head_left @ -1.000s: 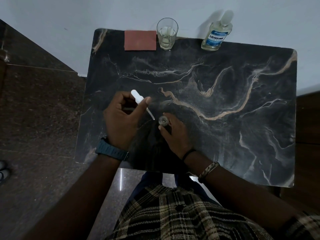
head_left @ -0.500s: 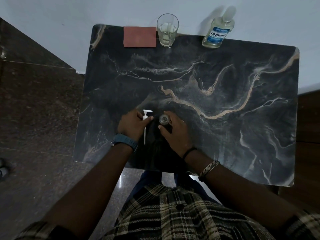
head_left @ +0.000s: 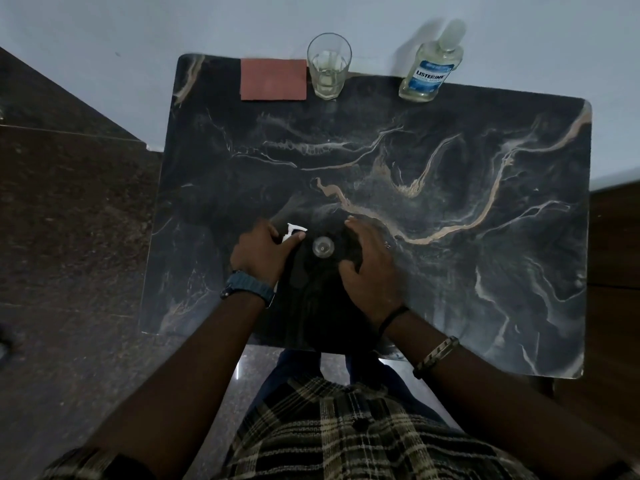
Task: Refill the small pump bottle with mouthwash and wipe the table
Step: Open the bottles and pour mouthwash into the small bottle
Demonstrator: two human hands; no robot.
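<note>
Pump bottle: your small clear pump bottle (head_left: 323,246) stands open-mouthed on the near middle of the dark marbled worktop (head_left: 450,209), between your two hands; you see only its round rim from above, and its body is lost in the shadow below.
Pump head: the white plastic pump head (head_left: 294,232) is off the bottle, just left of it; only its nozzle end shows past your fingers, and its tube is hidden under your hand.
Left hand: your left hand (head_left: 261,252) is closed around the pump head, thumb laid along it, low against the worktop.
Right hand: your right hand (head_left: 370,261) is spread, fingers curved near the bottle's right side; you cannot tell whether they touch it, as the gap is in shadow.
Mouthwash: the clear Listerine mouthwash bottle with a blue label (head_left: 431,72) stands at the far edge, well apart from your hands; its cap is blurred.
Glass: a clear drinking glass (head_left: 329,65) stands at the far edge; its contents are hard to make out.
Cloth: a flat reddish-brown square cloth (head_left: 273,79) lies just left of the glass.
</note>
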